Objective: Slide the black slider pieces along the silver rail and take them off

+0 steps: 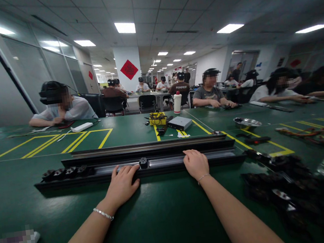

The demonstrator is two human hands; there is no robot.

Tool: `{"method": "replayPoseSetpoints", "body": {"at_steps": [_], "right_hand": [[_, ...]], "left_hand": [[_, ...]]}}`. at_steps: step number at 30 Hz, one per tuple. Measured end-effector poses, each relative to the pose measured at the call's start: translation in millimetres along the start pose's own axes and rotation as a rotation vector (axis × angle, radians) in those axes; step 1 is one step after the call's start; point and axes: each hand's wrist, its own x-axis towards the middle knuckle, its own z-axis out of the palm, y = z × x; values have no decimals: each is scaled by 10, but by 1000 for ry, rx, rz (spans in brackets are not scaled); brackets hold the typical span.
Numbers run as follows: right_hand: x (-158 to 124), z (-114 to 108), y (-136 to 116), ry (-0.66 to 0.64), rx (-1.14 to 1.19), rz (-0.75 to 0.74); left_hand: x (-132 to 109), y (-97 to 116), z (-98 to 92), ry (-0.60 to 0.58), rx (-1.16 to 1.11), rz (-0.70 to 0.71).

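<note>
From the head camera, both bare hands are working at a long black rail (162, 171), and the step in hand seems to be placing a single black block (143, 163) along its channel. That block is sitting near the rail's middle, while a row of similar blocks (71, 172) is standing at its left end.

The next move is probably calling for a light push along the channel, with the rail kept steady.

The left hand (122, 185) is lying open across the rail just left of the block, its fingers loosely spread (whether a fingertip is touching the block, I cannot tell). The right hand (196, 164) is resting on the rail, right of the block, fingers bent over it; its thumb is not showing clearly, so I cannot tell if it is gripping. Behind the rail, a second rail (151, 153) is lying roughly parallel.
</note>
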Motion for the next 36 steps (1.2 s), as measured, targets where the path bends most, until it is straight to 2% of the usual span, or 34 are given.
{"method": "replayPoseSetpoints", "body": {"at_steps": [22, 25, 31, 36], "right_hand": [[-14, -24, -27, 1, 40, 12], [-57, -47, -126, -25, 101, -55], [-241, -91, -555, -192, 224, -338], [-332, -100, -816, -238, 175, -408]], "left_hand": [[30, 38, -46, -75, 32, -28], [28, 36, -43, -69, 33, -27], [31, 38, -47, -74, 25, -25], [34, 41, -25, -74, 37, -21]]}}
